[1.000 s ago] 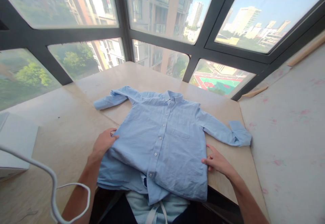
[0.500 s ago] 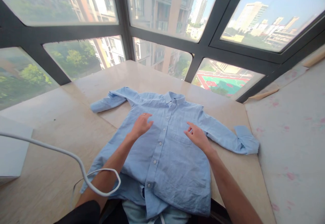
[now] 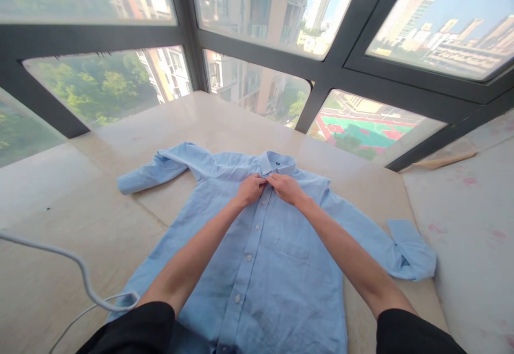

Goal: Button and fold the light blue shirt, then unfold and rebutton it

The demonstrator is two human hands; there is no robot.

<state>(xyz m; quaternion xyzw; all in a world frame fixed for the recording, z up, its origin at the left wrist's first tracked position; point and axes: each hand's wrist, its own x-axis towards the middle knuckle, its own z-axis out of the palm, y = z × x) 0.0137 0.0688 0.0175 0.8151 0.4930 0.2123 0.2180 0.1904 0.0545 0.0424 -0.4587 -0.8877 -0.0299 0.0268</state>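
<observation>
A light blue button-up shirt (image 3: 289, 268) lies spread front side up, its collar (image 3: 281, 162) pointing towards the window. Just below the collar, my left hand (image 3: 251, 189) and my right hand (image 3: 284, 187) meet at the top of the button strip. Both sets of fingers are closed, pinching the shirt's front edge; the button or buttonhole between them is hidden. Several white buttons run down the strip below my hands. One sleeve (image 3: 168, 169) stretches out to the left, and the other, its cuff (image 3: 415, 252) folded back, reaches the wall at right.
The shirt rests on a beige stone ledge (image 3: 92, 182). A white cable (image 3: 60, 251) curls in from the left, close to my left arm. Dark window frames (image 3: 257, 49) border the ledge at the back, and a flower-patterned wall (image 3: 474, 225) stands at right.
My hands have moved up and inward from above the shirt's chest to just under the collar, and have closed on the front strip. The view has shifted closer to the shirt.
</observation>
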